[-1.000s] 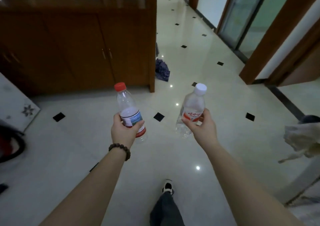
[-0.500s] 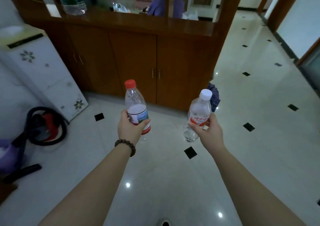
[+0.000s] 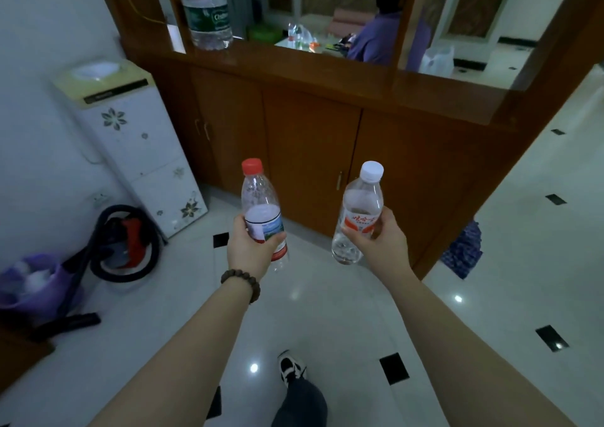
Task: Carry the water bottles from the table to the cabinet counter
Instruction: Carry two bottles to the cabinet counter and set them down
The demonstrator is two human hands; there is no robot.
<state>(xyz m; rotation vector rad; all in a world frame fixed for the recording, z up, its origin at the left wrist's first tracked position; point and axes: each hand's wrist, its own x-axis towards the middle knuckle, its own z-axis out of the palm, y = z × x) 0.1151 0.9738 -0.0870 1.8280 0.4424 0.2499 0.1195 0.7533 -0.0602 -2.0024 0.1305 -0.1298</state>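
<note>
The left hand [image 3: 251, 251] held a clear plastic bottle with a red cap [image 3: 261, 212] upright, fingers wrapped round its label. The right hand [image 3: 380, 245] gripped a clear white-capped bottle [image 3: 359, 214] likewise, probably to carry both in one trip. Beyond them, the brown wooden cabinet surface [image 3: 294, 62] bore a large green-labelled bottle [image 3: 206, 8] near its left end. The middle seemed free.

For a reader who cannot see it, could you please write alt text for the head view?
A person's left hand grips a red-capped bottle and the right hand a white-capped bottle, both held above a tiled floor, facing a wooden cabinet whose counter holds a large bottle.
</note>
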